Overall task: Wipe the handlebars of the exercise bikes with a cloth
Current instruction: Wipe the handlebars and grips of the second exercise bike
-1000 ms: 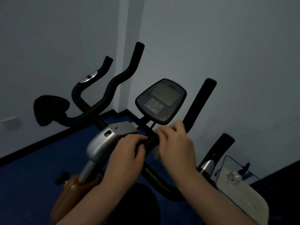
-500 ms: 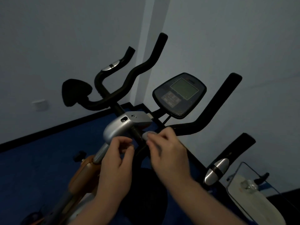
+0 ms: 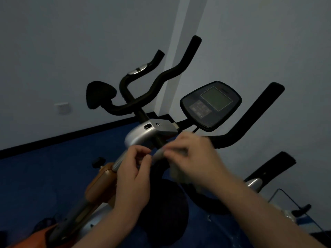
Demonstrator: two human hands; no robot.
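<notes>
An exercise bike stands before me with black handlebars (image 3: 250,119) that branch up to the left and right of a dark console (image 3: 211,104). My right hand (image 3: 193,156) grips a pale cloth (image 3: 176,173) bunched just below the silver stem clamp (image 3: 143,135); part of the cloth hangs under the palm. My left hand (image 3: 134,169) is beside it, fingers curled, pinching the cloth's left end (image 3: 158,154). Both hands sit in front of the handlebar's centre, hiding it.
A black pad (image 3: 99,94) hangs on the left bar end. The bike's orange body (image 3: 100,183) and a black knob (image 3: 98,161) lie lower left. A clear-sided object (image 3: 286,204) sits lower right. Blue floor (image 3: 44,172) meets grey walls.
My left hand let go of the centre bar and drew back to the cloth's end. My right hand slid lower with the cloth. The view shifted, so the bike appears further right.
</notes>
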